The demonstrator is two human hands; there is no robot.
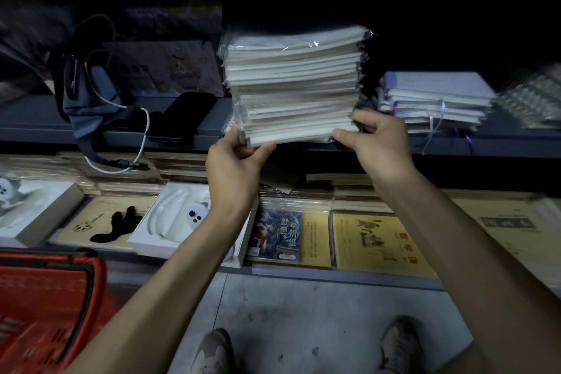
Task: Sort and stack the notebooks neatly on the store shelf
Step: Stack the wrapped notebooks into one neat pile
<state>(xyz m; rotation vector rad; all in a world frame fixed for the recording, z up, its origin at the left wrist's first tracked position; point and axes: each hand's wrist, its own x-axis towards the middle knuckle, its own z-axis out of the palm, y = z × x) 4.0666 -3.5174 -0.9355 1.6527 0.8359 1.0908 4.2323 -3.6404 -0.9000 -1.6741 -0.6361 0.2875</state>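
A tall stack of plastic-wrapped white notebooks (296, 85) stands at the front of the dark upper shelf (36, 127), leaning slightly. My left hand (235, 167) grips the stack's lower left corner, thumb on the front edge. At the lower right corner, my right hand (378, 146) pinches the bottom notebooks. To the right lies a shorter pile of white notebooks (434, 97) with thin purple ribbons hanging over the shelf edge.
A blue bag (91, 100) with a white cable and a black phone (182, 118) sit on the upper shelf at left. The lower shelf holds yellow exercise books (379, 240), white boxes (173, 222) and kraft covers. A red basket (45, 307) stands bottom left.
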